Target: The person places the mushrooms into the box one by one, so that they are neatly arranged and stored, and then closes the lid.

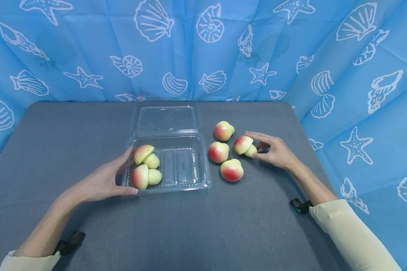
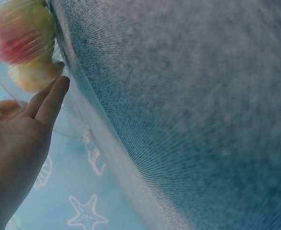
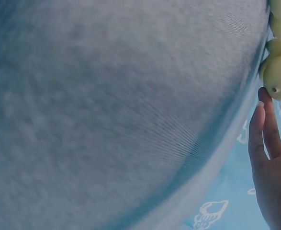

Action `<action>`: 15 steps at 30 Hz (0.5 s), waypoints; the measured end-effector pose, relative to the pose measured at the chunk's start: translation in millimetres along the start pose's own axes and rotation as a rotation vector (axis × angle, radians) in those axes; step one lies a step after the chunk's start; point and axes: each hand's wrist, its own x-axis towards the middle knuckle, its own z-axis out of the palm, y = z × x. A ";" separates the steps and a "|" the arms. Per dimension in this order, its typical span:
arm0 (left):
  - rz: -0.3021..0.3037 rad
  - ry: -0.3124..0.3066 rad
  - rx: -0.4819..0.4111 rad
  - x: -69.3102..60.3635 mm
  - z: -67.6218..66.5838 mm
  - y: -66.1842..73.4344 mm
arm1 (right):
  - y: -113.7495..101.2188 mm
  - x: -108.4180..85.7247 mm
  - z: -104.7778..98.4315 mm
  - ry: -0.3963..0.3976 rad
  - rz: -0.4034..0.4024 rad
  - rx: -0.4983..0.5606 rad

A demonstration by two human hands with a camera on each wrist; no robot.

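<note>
A clear plastic clamshell container [image 1: 203, 162] lies with its lid folded back, two red-and-yellow toy mushrooms [image 1: 140, 177] in its left part. My left hand [image 1: 103, 180] rests against its left side, thumb by the front corner and fingers fairly straight along the wall; the left wrist view shows this hand [image 2: 16, 143] beside the container too. On the right, my right hand [image 1: 274, 152] holds another toy mushroom [image 1: 243, 145] by its stem end, between thumb and fingers. The right wrist view shows the fingers at the pale stem [image 3: 278, 79].
Several more toy mushrooms [image 1: 232, 171] lie between the container and my right hand. The transparent lid [image 1: 166, 118] reaches toward the far edge of the grey table [image 1: 190, 233]. A blue curtain [image 1: 190, 56] with white shell prints hangs behind and to the right.
</note>
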 end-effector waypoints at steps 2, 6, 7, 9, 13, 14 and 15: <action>0.000 -0.001 -0.003 -0.1 -0.2 0.0 | -6.6 0.4 -1.9 0.022 0.005 -0.008; -0.005 -0.003 -0.004 -0.3 -0.4 0.4 | -29.8 2.5 -7.8 0.055 0.010 -0.031; -0.008 -0.004 -0.004 -0.3 -0.4 0.5 | -35.7 3.2 -9.5 0.060 0.012 -0.037; -0.009 -0.003 -0.001 -0.2 -0.4 0.8 | -45.4 4.2 -12.3 0.066 0.010 -0.045; -0.004 0.002 0.001 0.0 -0.1 1.1 | -53.6 6.0 -15.5 0.081 0.001 -0.050; 0.000 0.004 0.003 0.0 -0.2 1.2 | -54.4 6.4 -15.8 0.085 -0.004 -0.049; 0.002 0.006 0.005 0.0 -0.1 1.3 | -54.9 6.9 -16.2 0.088 -0.009 -0.046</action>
